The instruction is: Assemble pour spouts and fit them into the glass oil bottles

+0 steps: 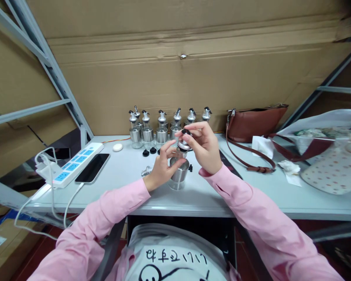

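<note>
An oil bottle (178, 177) of clear glass with a metal sleeve stands upright near the table's front edge. Around its upper part curl the fingers of my left hand (164, 167), steadying it. My right hand (204, 147) pinches the black tip of the silver pour spout (183, 145) at the bottle's top. Whether the spout is fully seated in the neck I cannot tell. Behind my hands, several similar bottles (148, 134) with spouts stand in a row. Small black stoppers (146, 152) lie in front of them, and a loose silver spout (146, 171) rests left of my left hand.
On the left are a power strip (73, 166), a phone (93, 168) with a cable and a white round object (117, 147). To the right sit a brown handbag (256, 123), crumpled tissue (289, 168) and a dotted bag (333, 171). Cardboard (193, 86) backs the table.
</note>
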Demonstrator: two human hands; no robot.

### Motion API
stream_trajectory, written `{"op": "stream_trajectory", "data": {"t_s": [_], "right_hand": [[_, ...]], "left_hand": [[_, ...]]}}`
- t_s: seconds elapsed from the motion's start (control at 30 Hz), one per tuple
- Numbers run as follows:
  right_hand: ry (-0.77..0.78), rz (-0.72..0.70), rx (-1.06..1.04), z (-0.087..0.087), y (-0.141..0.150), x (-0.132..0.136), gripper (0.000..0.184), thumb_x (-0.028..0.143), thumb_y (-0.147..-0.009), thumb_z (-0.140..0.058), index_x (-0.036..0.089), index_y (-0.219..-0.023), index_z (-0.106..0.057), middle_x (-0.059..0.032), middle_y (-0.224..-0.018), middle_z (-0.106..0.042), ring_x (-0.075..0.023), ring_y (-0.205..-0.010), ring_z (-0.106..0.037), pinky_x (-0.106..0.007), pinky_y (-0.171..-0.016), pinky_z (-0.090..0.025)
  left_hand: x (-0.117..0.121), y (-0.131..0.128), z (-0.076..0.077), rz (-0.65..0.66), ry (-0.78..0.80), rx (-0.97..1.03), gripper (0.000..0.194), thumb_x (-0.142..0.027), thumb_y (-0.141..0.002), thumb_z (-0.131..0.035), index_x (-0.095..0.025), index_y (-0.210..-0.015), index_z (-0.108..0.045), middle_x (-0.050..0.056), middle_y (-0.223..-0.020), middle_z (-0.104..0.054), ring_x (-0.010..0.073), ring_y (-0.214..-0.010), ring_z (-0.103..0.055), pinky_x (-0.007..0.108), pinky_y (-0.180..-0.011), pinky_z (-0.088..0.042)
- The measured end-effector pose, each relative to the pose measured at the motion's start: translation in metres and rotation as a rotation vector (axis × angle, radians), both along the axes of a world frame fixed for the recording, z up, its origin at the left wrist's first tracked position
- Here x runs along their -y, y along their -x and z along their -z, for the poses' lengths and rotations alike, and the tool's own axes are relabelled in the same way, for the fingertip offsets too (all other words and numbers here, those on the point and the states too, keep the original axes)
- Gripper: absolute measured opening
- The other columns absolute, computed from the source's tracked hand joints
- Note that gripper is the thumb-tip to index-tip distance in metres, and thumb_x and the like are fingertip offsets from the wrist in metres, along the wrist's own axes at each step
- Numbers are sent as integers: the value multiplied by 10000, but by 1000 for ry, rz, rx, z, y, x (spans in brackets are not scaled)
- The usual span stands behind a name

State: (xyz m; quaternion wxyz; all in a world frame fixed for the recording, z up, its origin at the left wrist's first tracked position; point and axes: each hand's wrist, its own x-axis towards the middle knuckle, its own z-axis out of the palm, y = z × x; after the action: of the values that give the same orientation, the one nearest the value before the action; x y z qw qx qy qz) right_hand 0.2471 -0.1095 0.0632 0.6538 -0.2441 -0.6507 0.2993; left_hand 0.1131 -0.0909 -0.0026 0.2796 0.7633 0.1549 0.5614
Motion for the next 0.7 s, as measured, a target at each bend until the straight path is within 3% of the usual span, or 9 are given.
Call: {"op": "stream_trajectory", "data": {"t_s": [0.2,0.33,0.57,0.7], "right_hand": [[-65,6,53,13,4,2,223,302,-859,-492,270,-1075,-534,-31,-979,-627,-187,-955,-611,-376,-868,-488],[-125,59,49,18,6,1,234,290,-875,-446,287,-1102,-503,-29,-996,-607,-186,-970,-594,-376,-870,-484],[-76,59,20,20,5,-3,231,280,-858,-461,297,-1084,-505,-17,-1030,-556,-171,-972,-561,-344,-878,-458],[-30,37,39,22,1,-4,227,286,-856,-470,293,-1081,-486,-14,-988,-548,-153,-881,-554,-313,-798,-468]], "left_hand": [[-1,0,1,4,-60,-2,509,-276,-841,-575,-300,-1260,-286,102,-1247,-507,125,-850,-643,316,-777,-541],[-1,0,1,8,-66,-7,516,-266,-846,-568,-307,-1276,-286,77,-1172,-560,134,-873,-643,319,-795,-541],[-1,0,0,8,-80,3,530,-258,-844,-571,-327,-1293,-299,100,-1333,-460,127,-884,-645,317,-816,-542],[0,1,-1,-1,-89,-11,515,-255,-845,-569,-318,-1294,-325,114,-1383,-417,138,-892,-649,320,-822,-548]]}}
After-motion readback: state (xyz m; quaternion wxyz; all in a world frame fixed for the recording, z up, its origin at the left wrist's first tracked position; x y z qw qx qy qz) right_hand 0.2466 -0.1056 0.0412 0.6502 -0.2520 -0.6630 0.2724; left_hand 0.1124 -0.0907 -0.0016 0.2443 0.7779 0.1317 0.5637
